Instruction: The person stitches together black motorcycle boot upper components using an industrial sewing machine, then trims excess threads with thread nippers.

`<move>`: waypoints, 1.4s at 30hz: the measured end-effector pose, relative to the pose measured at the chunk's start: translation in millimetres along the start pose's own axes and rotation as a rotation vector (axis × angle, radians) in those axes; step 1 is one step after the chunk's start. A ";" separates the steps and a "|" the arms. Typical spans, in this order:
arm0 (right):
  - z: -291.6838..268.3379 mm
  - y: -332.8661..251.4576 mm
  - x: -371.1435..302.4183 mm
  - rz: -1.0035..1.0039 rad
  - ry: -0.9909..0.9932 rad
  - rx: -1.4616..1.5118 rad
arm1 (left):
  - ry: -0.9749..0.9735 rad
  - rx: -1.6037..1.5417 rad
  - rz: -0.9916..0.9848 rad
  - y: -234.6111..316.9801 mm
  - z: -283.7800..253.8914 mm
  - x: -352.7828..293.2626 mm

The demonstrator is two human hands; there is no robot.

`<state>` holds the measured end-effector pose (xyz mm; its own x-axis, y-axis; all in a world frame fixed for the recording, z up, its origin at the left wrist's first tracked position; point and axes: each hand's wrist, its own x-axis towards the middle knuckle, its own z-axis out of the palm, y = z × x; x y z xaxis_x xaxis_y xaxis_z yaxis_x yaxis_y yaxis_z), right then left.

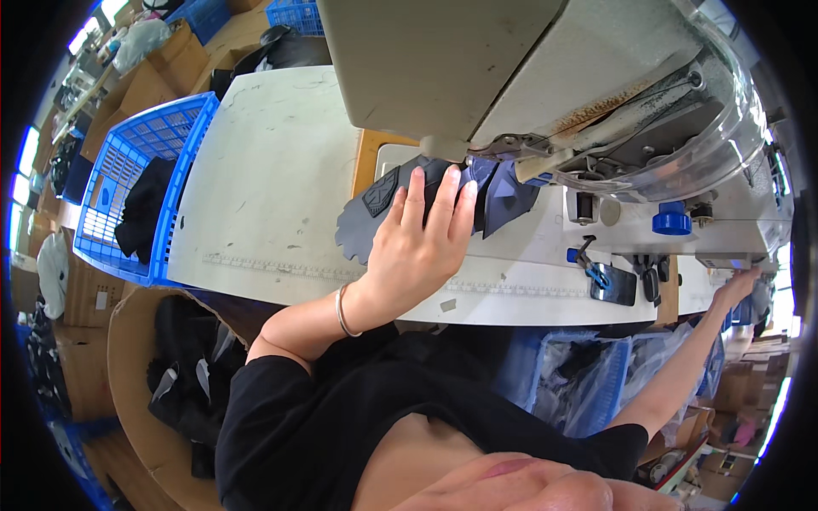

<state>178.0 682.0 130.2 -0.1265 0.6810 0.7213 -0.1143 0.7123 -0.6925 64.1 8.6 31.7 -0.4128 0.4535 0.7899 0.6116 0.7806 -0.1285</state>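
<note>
My left hand [422,234] lies flat on a dark grey piece with a scalloped edge [358,223], which looks like part of a shoe upper. Its fingers are stretched out and slightly apart, pressing on the piece close to the sewing machine [443,77]. A raised black patch [381,194] shows on the piece, left of my fingers. To their right, angular bluish-purple panels [509,202] extend under the machine's needle area. My right hand [738,289] reaches far out to the machine's right end. Its fingers are too small and partly hidden to read.
The white table [264,170] has a ruler strip along its near edge. At left stands a blue basket [189,175] with black pieces; below it, a cardboard box [128,375] holds dark items. Scissors [590,264] lie at right. Blue bins [588,383] sit under the table.
</note>
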 end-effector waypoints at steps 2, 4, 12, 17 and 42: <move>4.2 -8.3 -1.8 0.106 0.010 0.009 | -0.034 0.009 -0.010 0.1 -1.3 0.6; 7.3 -25.8 8.5 0.154 -0.004 0.029 | -0.026 0.008 -0.012 0.1 -1.9 1.2; 14.0 -23.0 7.2 -0.130 0.024 -0.047 | -0.024 0.015 -0.009 0.2 -1.0 0.0; 16.2 -19.4 11.9 -0.190 0.073 0.002 | -0.024 0.025 -0.006 0.7 -0.4 0.1; 179.8 -238.9 -385.2 -0.703 -0.918 0.110 | 0.048 -0.064 0.006 -5.2 1.5 2.0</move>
<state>76.9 219.0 15.6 -0.6630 -0.2704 0.6980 -0.5225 0.8349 -0.1729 59.1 6.1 33.1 -0.3774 0.4355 0.8173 0.6566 0.7482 -0.0955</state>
